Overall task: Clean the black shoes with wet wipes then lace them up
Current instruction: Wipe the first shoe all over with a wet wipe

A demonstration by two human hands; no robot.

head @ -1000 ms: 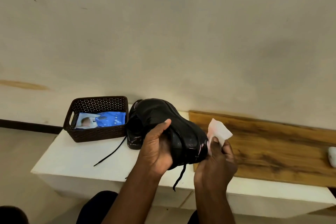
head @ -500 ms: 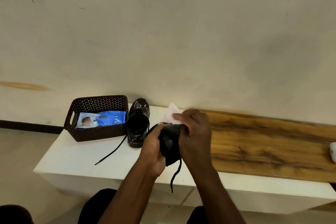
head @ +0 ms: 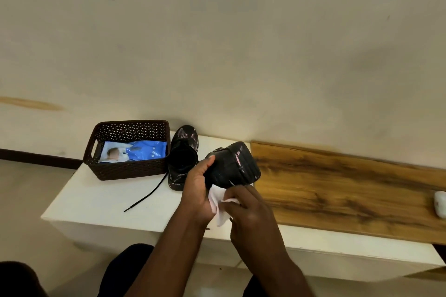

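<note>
My left hand (head: 198,190) grips a black shoe (head: 233,165) above the white bench, its ribbed sole turned up toward me. My right hand (head: 248,210) pinches a white wet wipe (head: 217,200) against the shoe's near end, just below the sole. A second black shoe (head: 182,154) with pale smears stands on the bench behind my left hand, toe toward the wall. A loose black lace (head: 147,195) trails from it across the bench top.
A dark brown perforated basket (head: 130,169) at the bench's left end holds a blue wet-wipe pack (head: 134,153). The white bench (head: 96,202) runs along a plain wall. A wooden board (head: 337,193) covers its right part, with a small white object (head: 440,202) at the far right.
The held shoe has been turned so its sole faces up. My right hand with the wipe moved from the shoe's far top down to its near end.
</note>
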